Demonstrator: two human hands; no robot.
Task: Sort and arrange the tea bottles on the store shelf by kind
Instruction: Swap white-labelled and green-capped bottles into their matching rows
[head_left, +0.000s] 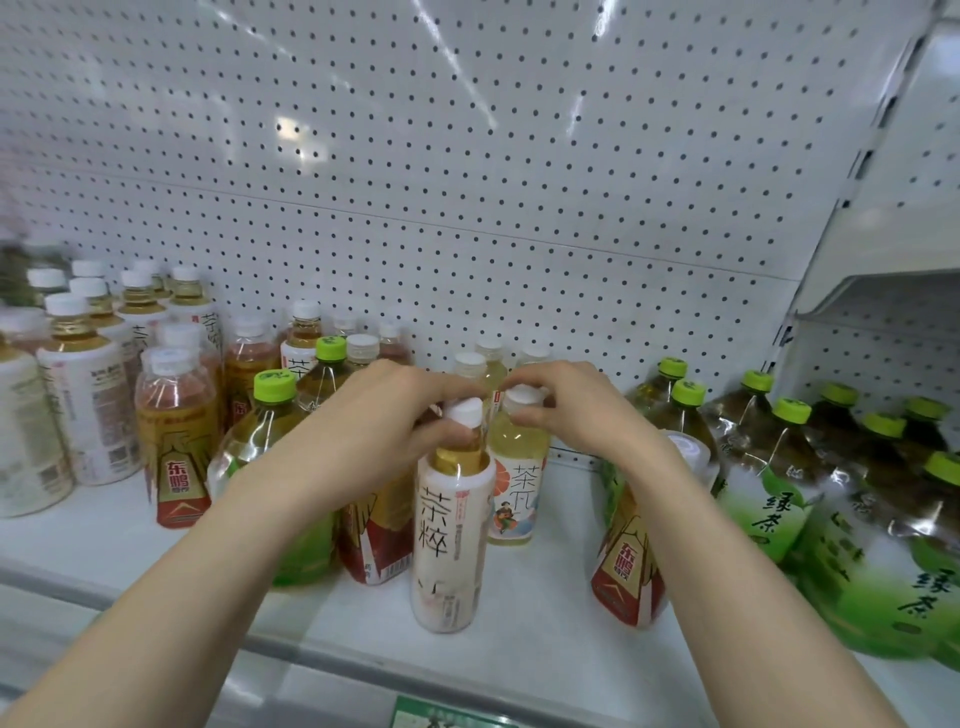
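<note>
On the white shelf (550, 597), my left hand (384, 415) grips the neck of a white-labelled tea bottle (452, 535) with amber tea and a white cap. My right hand (561, 410) pinches the white cap of a pale yellow tea bottle (517, 488) standing just behind and to the right of it. Both bottles stand upright in the middle of the shelf. A red-and-gold labelled bottle (626, 566) stands under my right forearm. Another red-and-gold bottle (376, 535) stands under my left forearm.
White-capped tea bottles (83, 395) crowd the left of the shelf, with a red-and-gold one (176, 441) in front. Green-capped green tea bottles (779, 457) fill the right side. One more green-capped bottle (270, 415) stands by my left wrist. Pegboard (467, 182) backs the shelf.
</note>
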